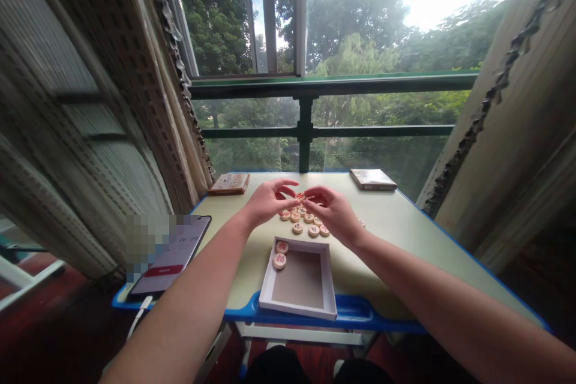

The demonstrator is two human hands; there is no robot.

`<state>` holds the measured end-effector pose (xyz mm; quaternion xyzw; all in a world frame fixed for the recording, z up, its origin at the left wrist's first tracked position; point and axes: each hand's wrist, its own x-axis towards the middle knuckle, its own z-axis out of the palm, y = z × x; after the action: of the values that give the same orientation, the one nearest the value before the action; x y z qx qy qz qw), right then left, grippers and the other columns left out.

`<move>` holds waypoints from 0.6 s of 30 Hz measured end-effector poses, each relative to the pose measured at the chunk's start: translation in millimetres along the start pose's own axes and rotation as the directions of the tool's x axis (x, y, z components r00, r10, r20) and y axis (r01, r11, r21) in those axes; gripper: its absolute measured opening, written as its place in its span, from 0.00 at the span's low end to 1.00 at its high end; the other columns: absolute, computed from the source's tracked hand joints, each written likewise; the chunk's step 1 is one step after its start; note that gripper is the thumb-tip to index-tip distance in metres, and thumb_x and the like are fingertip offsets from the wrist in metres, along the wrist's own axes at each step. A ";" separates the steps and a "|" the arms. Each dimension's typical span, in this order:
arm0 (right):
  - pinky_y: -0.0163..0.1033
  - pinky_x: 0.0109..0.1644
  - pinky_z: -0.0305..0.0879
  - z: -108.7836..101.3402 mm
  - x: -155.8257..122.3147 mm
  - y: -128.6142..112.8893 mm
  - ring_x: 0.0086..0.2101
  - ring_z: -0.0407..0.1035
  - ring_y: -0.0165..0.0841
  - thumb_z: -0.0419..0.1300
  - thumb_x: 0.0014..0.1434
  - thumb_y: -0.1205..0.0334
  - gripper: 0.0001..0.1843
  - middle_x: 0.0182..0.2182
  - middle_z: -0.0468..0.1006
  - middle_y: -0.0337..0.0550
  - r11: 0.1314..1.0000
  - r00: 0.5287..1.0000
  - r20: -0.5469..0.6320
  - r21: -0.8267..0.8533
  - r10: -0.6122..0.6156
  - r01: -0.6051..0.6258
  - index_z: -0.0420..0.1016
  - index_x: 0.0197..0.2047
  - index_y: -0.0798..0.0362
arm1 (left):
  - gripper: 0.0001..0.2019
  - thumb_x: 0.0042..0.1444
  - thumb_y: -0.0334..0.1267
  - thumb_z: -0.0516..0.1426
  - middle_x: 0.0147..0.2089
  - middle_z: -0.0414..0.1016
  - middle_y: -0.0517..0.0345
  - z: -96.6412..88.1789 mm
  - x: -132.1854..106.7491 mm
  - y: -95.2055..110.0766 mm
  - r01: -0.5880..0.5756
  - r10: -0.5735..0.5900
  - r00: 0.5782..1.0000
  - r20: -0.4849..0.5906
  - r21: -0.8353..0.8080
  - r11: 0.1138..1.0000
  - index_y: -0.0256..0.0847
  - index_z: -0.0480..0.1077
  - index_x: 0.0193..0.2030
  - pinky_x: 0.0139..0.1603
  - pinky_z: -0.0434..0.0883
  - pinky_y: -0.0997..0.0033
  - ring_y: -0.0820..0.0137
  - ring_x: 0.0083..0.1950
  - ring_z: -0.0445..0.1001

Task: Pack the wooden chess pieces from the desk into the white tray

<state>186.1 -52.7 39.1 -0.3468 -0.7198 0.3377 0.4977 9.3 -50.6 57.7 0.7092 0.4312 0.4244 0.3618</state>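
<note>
Left hand (pixel 270 199) and right hand (pixel 332 210) met, fingertips close, around a round pale wooden disc with a red character (pixel 300 196) at the far side of a loose cluster of round wooden discs (pixel 314 230) on the pale green, blue-edged desk (pixel 387 234). Each grip was curled; couldn't tell which, if either, held the disc. Red-marked wooden discs (pixel 279 261), two, sat in the far-left corner of the shallow white cardboard tray (pixel 297 282). Best handling, my read: pinch by the rim, one hand steadying, wrists clear of neighbours.
</note>
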 end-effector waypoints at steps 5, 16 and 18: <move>0.37 0.35 0.72 0.5 -0.5 3.1 0.33 0.73 0.32 0.60 0.52 0.60 0.10 0.33 0.78 0.46 0.995 0.998 0.012 -0.083 -0.057 0.057 0.72 0.38 0.55 | 0.20 0.40 0.44 0.64 0.37 0.75 0.50 1.2 0.4 0.5 0.038 -0.038 0.999 0.033 -0.005 0.999 0.33 0.71 0.39 0.29 0.69 0.74 0.70 0.34 0.73; 0.35 0.34 0.71 -0.7 -3.4 3.6 0.31 0.72 0.30 0.58 0.55 0.59 0.13 0.37 0.76 0.47 0.933 0.973 0.064 -0.276 -0.224 0.233 0.73 0.42 0.54 | 0.23 0.37 0.47 0.65 0.34 0.75 0.52 -6.1 0.2 -2.1 0.122 -0.106 0.984 0.143 -0.106 0.987 0.34 0.70 0.38 0.34 0.67 0.71 0.70 0.34 0.72; 0.35 0.34 0.70 -1.9 -4.9 0.5 0.30 0.72 0.29 0.57 0.56 0.59 0.12 0.37 0.76 0.47 0.907 0.957 0.093 -0.304 -0.276 0.291 0.74 0.41 0.54 | 0.24 0.40 0.52 0.62 0.34 0.74 0.51 -10.3 1.9 -4.3 0.123 -0.106 0.985 0.138 -0.122 0.985 0.33 0.71 0.38 0.33 0.66 0.71 0.71 0.33 0.71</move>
<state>189.3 -56.3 36.8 -0.3051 -0.8186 0.1510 0.4626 -0.9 -45.7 58.4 0.6844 0.4183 0.3826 0.4586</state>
